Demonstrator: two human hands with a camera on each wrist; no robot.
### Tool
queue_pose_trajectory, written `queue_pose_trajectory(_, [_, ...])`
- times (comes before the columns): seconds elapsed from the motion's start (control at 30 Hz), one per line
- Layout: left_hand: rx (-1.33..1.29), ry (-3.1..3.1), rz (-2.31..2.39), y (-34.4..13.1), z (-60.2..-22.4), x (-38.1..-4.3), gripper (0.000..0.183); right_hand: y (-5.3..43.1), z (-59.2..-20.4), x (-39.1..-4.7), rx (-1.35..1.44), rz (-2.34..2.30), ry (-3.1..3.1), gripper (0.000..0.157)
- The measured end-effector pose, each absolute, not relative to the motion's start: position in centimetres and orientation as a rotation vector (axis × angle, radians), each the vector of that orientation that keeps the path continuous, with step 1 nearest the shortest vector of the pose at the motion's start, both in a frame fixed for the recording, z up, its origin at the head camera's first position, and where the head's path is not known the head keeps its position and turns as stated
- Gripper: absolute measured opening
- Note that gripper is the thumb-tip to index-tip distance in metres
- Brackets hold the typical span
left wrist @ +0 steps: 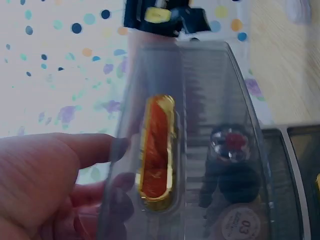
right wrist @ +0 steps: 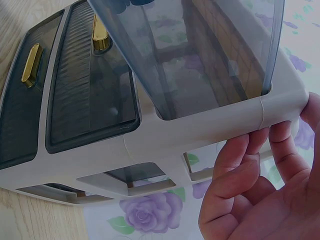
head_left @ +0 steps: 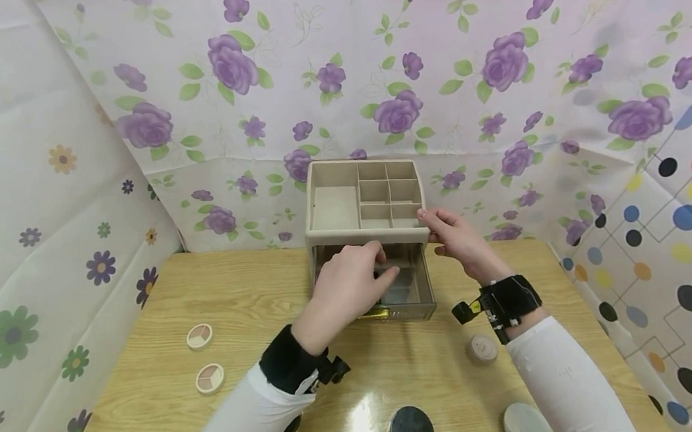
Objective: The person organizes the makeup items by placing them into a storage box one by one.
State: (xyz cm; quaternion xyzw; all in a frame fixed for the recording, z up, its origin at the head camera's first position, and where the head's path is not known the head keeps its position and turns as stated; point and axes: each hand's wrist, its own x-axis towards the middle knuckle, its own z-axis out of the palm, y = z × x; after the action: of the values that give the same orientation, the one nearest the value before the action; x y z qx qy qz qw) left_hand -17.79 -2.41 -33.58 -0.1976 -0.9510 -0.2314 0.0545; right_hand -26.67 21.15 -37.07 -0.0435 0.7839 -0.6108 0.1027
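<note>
A beige makeup organizer (head_left: 317,233) stands at the back of the table with its clear top drawer (head_left: 423,282) pulled out. My left hand (head_left: 350,278) is over the drawer, fingers bent down into it and thumb spread away; nothing shows between them. In the left wrist view its fingers are at the edge of the drawer, near the gold handle (left wrist: 157,150). Round cosmetic containers, one labelled 03 (left wrist: 241,223), show through the clear plastic. My right hand (head_left: 457,239) grips the organizer's front right corner, thumb on the upper rim and fingers curled below.
Two three-color palettes (head_left: 199,336) (head_left: 210,378) lie on the left of the table (head_left: 237,289). A small round jar (head_left: 483,348) sits at right. Nearer are a black-lidded round case (head_left: 411,429) and a pale round case (head_left: 526,424). Patterned cloth (head_left: 337,78) surrounds the table.
</note>
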Motion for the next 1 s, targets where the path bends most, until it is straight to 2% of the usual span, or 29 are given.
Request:
queue_pose_trajectory(0.2, [-0.737, -2.667, -0.968, -3.7, -33.7, -15.1, 0.016, 21.2, -36.9, -26.6, -0.14, -1.805, 2.308, 0.048])
queue_pose_trajectory(0.5, [-0.942, -2.596, -1.406, -5.1, -36.6, -11.6, 0.013, 21.2, -37.0, -26.6, -0.147, -1.787, 2.317, 0.05])
queue_pose_trajectory(0.73, [-0.823, -2.667, -1.543, -5.3, -38.9, -11.1, 0.023, 21.2, -37.0, -26.7, -0.135, -1.805, 2.317, 0.051])
queue_pose_trajectory(1.0, [-0.557, -2.637, -2.01, -5.8, -41.9, -11.4, 0.032, 21.3, -37.2, -26.6, -0.15, -1.801, 2.303, 0.05])
